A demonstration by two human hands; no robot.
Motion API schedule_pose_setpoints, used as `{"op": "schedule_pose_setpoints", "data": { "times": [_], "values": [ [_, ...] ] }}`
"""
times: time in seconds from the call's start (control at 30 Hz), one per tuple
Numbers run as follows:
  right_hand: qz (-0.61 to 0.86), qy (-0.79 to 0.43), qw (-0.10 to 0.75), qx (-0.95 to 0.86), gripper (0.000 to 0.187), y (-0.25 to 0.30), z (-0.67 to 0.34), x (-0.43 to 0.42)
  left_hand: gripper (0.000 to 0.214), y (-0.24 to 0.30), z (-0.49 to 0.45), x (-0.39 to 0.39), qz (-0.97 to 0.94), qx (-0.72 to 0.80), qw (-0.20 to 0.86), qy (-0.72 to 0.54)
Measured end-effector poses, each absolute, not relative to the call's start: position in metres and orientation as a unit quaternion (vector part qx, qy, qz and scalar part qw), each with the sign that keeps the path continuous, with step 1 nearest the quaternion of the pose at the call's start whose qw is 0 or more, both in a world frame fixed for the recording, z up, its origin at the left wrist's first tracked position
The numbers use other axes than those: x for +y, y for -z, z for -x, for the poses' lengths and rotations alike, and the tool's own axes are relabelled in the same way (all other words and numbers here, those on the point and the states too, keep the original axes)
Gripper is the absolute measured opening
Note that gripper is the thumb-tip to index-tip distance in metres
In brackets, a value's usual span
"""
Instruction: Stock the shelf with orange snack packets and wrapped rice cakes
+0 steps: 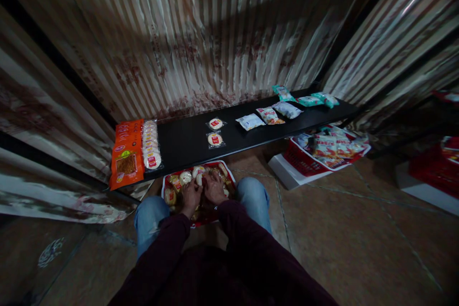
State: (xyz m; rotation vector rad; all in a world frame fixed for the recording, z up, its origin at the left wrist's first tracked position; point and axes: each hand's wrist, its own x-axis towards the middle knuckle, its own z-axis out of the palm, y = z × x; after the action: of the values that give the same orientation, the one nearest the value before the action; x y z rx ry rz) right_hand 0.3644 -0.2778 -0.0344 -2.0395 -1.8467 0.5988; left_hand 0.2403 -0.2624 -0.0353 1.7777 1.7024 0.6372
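Observation:
Both hands are down in a red basket (232,182) filled with round biscuits in clear wrappers. My left hand (191,197) has its fingers curled at the near side of a wrapped round biscuit (200,180). Close beside it, my right hand (214,189) reaches over the packs with its fingers bent onto the same biscuit. Dim light and the hands themselves partly hide the grip. More wrapped biscuits (170,196) lie around the fingers. The basket stands on the floor between my knees, at the front edge of a black shelf (182,146).
On the shelf lie orange packs (127,155), a row of wrapped biscuits (151,146), two single biscuits (215,139), white snack bags (250,121) and green bags (310,101). A second red basket (304,160) of snack bags stands right. Dark posts (60,67) frame the shelf before a curtain.

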Motion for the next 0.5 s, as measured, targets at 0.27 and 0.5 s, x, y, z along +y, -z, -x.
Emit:
{"op": "schedule_pose_setpoints", "data": {
  "times": [0.27, 0.5],
  "values": [
    [0.641, -0.204, 0.264, -0.692, 0.067, 0.044, -0.361, -0.285, 0.01, 0.033, -0.235, -0.262, -0.593, 0.665, 0.332, -0.308],
    [0.611, -0.247, 0.406, -0.633, 0.059, 0.048, -0.348, -0.286, 0.012, 0.036, -0.227, -0.27, -0.463, 0.659, 0.407, -0.431]
  ]
}}
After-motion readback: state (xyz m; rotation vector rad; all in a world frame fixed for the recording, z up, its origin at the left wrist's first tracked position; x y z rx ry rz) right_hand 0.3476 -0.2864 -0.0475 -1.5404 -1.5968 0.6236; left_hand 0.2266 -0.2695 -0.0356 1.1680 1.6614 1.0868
